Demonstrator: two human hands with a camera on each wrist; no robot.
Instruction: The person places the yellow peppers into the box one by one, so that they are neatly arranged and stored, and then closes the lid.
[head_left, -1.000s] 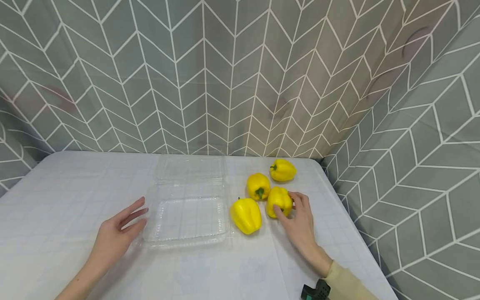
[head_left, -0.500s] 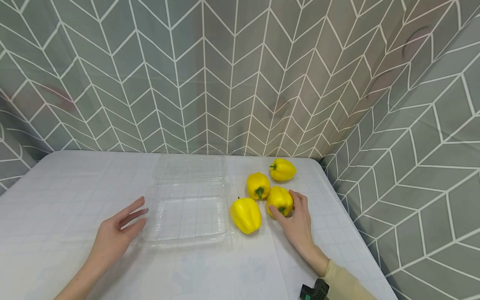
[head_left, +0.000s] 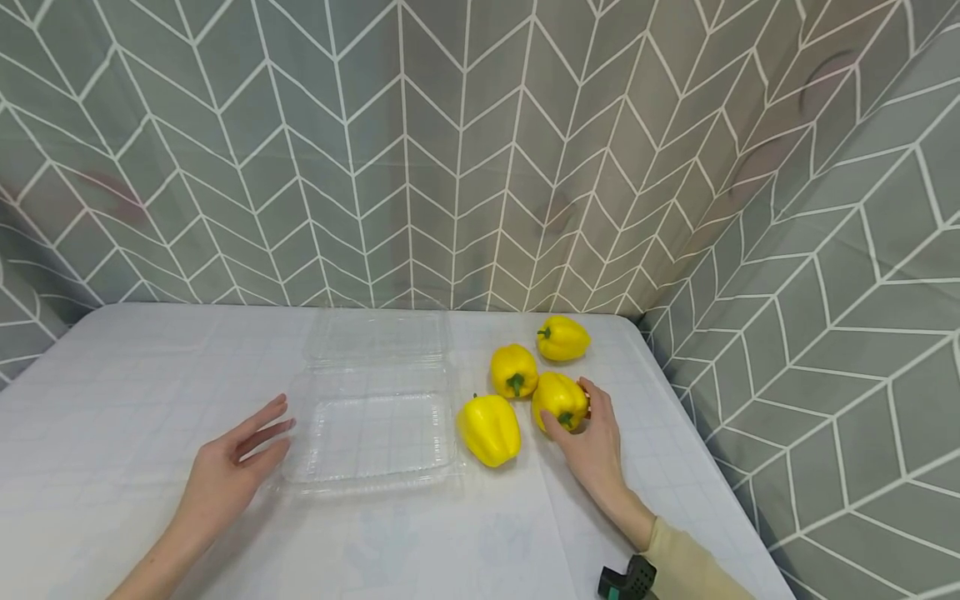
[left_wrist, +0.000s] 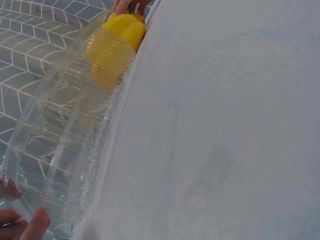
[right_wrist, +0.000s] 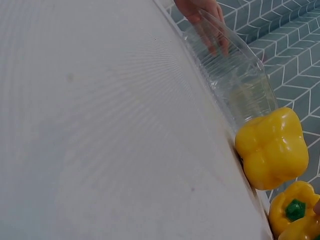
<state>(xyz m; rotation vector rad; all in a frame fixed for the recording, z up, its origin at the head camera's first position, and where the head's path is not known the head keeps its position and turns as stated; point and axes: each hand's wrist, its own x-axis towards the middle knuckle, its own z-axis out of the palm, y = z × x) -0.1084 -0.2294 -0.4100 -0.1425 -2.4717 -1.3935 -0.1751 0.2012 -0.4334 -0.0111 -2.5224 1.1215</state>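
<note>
A white table with a faint grid cloth stands in a corner, and grey curtains with a white chevron pattern hang behind it and on the right side.

At about 7 o'clock of the table lies the left hand, palm down. Its fingers are straight and a little apart, and the fingertips touch the left edge of the clear plastic box. This box is open and has nothing inside; its lid lies flat at 12 o'clock of the tray part.

Just beside the box, at its 3 o'clock, rests a big yellow pepper. At 1 o'clock of this one stands a second pepper with the green stem toward the camera. Further at 1 o'clock, near the table corner, is a third pepper, a little apart from the others.

The right hand comes from 5 o'clock. Its thumb and fingers are curled around the fourth pepper, which lies on the table and touches the second pepper. A beige sleeve covers the right wrist.
</note>
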